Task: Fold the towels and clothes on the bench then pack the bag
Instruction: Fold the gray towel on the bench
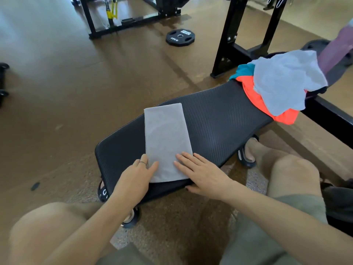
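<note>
Grey towel (167, 140) lies folded lengthwise on the bench (219, 119), its near end under both flat, unclenched palms: left hand (136, 175), right hand (202, 174). Smoothing outward from the palms would sharpen the crease.

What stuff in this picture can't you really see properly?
All in the head view:
- Clothes pile: the light cloth on top hides most of the orange and teal pieces.
- Right hand: its thumb is tucked out of sight over the bench edge.
- Dark thing at the right: cut off by the frame, maybe the bag.
- Weight plate: its upper print is too small to read.
</note>
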### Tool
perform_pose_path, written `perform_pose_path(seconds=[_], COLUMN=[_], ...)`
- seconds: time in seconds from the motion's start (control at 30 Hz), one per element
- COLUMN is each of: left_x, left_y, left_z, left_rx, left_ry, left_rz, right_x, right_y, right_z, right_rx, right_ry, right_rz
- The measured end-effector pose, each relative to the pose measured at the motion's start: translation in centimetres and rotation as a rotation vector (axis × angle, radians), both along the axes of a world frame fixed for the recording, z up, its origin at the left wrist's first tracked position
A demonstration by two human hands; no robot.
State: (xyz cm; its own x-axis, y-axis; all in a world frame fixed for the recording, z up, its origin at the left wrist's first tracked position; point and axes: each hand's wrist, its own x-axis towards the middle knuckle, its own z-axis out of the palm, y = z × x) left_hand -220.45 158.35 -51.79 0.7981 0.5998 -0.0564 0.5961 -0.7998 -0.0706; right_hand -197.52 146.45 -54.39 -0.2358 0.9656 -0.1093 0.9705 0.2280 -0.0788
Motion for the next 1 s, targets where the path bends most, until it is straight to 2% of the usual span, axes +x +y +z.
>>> perform_pose_path(seconds=[0.07,0.13,0.3,0.53,0.63,0.9,1.0], left_x=[-0.3,-0.4,-0.3,1.1,1.4,-0.5,-1.3], left_y=[-0.2,-0.7,-0.5,-0.1,-0.5,-2.9,-3.1], left_z=[0.4,0.6,-0.3,-0.1,0.4,1.0,1.0], left_rx=[0.101,0.118,0.068,0.193,0.182,0.112,0.077], left_ry=[-0.003,0.014,0.067,0.174,0.194,0.134,0.085], left_rz=[-0.143,-0.241,-0.206,-0.319,-0.331,-0.498,-0.495], right_x=[0.2,0.2,-0.4,-0.5,-0.6,-0.5,0.1], right_y=[-0.1,-0.1,-0.3,-0.4,-0.5,-3.0,-3.4], right_z=[-0.2,-0.3,-0.4,-0.2,-0.1,0.2,0.4], right_rx=[0.010,0.014,0.033,0.069,0.077,0.165,0.187], right_ry=[0.009,0.013,0.049,0.088,0.124,0.180,0.238], right_rz=[0.009,0.004,-0.029,-0.045,-0.053,-0.025,-0.036])
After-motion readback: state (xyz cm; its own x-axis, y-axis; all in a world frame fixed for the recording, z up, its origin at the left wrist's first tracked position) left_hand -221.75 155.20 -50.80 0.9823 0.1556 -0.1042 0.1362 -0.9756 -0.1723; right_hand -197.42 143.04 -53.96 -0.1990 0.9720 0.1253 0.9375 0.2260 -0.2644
